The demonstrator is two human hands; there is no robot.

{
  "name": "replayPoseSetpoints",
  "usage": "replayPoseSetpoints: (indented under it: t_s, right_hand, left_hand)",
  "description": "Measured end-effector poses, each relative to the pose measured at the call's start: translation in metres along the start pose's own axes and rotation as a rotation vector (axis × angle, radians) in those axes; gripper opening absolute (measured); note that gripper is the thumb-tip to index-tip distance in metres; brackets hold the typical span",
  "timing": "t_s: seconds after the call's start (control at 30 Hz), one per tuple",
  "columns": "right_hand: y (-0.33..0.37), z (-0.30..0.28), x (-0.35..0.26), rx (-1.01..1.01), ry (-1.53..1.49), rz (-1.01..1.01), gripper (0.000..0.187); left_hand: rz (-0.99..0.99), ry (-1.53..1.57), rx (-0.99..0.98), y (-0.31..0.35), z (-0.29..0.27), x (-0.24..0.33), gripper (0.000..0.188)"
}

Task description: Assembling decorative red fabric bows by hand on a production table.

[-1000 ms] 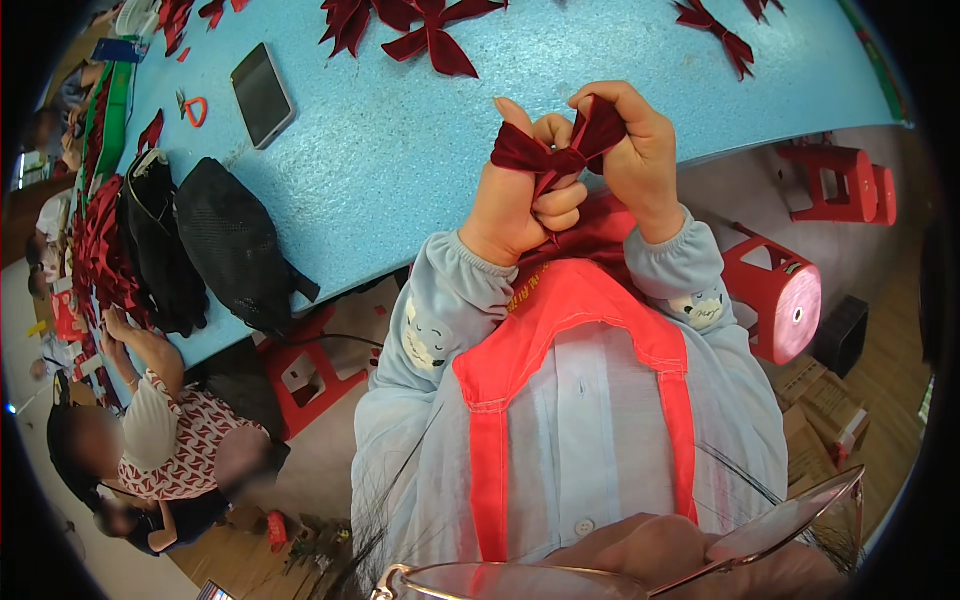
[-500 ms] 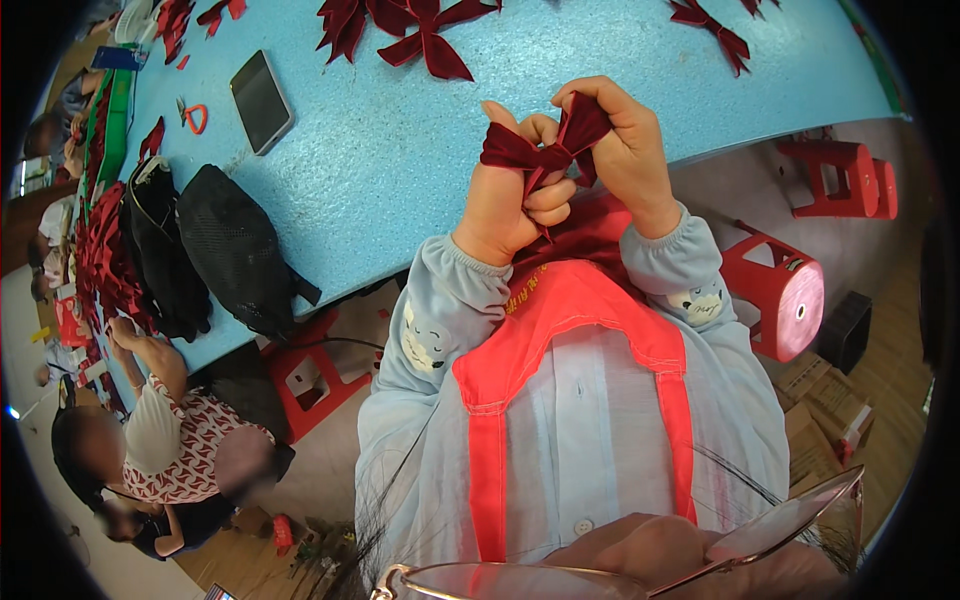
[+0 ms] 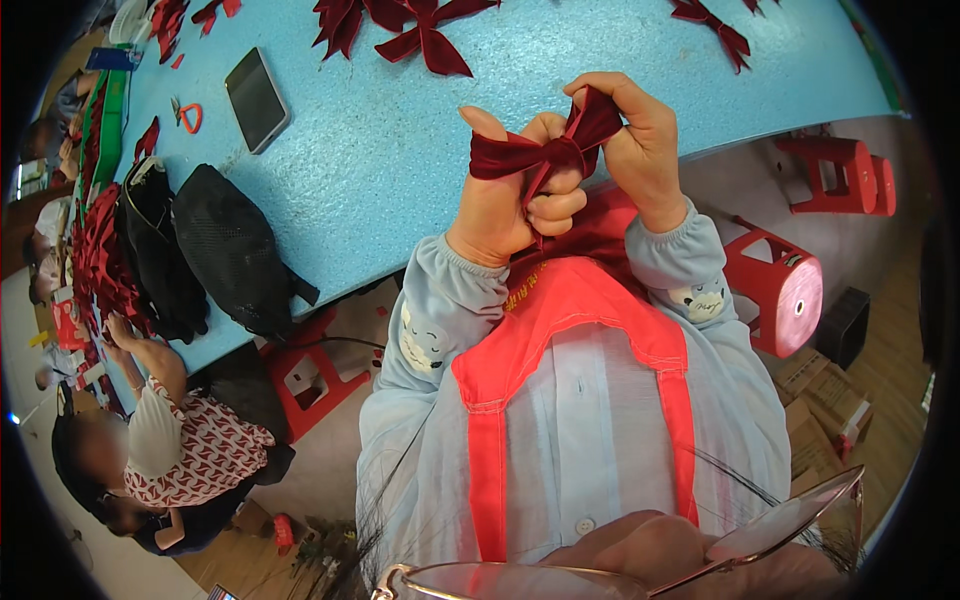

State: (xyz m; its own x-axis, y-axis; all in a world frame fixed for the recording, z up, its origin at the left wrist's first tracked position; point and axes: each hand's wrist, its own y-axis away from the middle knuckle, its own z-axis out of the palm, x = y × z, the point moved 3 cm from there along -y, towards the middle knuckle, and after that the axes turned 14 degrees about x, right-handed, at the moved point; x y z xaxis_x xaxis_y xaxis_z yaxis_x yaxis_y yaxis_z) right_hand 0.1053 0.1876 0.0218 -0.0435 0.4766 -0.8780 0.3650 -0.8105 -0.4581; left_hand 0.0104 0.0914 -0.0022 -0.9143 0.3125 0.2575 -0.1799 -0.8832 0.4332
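Left hand (image 3: 500, 205): grips a dark-red bow (image 3: 562, 152), upper center.
Right hand (image 3: 642, 150): pinches the bow's loop (image 3: 595, 122).
Phone (image 3: 257, 102): lies upper left, on the blue table (image 3: 370, 170).

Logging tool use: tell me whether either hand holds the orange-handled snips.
No: the snips lie on the table near the phone, while the left hand and right hand grip a bow.

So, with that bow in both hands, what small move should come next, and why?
Perhaps a gentle outward tug by the right hand: it pinches one loop of the dark red bow, while the left hand curls just below the knot, which could steady it.
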Motion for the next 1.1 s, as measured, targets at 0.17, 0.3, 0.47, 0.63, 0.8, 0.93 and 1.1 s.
replayPoseSetpoints:
  t_s: [0.17,0.3,0.47,0.63,0.8,0.93,1.1]
  right_hand:
    - [0.001,-0.001,0.0,-0.026,-0.018,0.011,0.029]
    - [0.001,0.0,-0.002,-0.02,-0.03,0.035,0.029]
    - [-0.002,0.01,0.005,0.003,-0.058,0.153,0.028]
    - [-0.014,0.004,0.011,0.039,-0.049,0.269,0.024]
    - [-0.016,-0.006,0.01,0.055,-0.217,0.451,0.023]
    - [-0.02,-0.009,0.006,0.218,-0.282,0.435,0.021]
    - [-0.01,-0.002,-0.004,0.318,-0.226,0.396,0.02]
  left_hand:
    - [-0.047,0.049,-0.06,0.003,0.002,-0.002,0.077]
    - [-0.013,-0.005,-0.044,0.003,0.001,-0.001,0.076]
    - [0.187,-0.063,-0.005,-0.005,-0.009,0.008,0.063]
    - [0.317,-0.172,0.208,-0.021,-0.026,0.014,0.033]
    - [0.429,-0.24,0.354,-0.002,-0.022,0.007,0.019]
    - [0.969,-0.479,0.475,0.012,-0.021,0.017,0.021]
    - [1.263,-1.205,0.551,0.02,0.025,0.015,0.017]
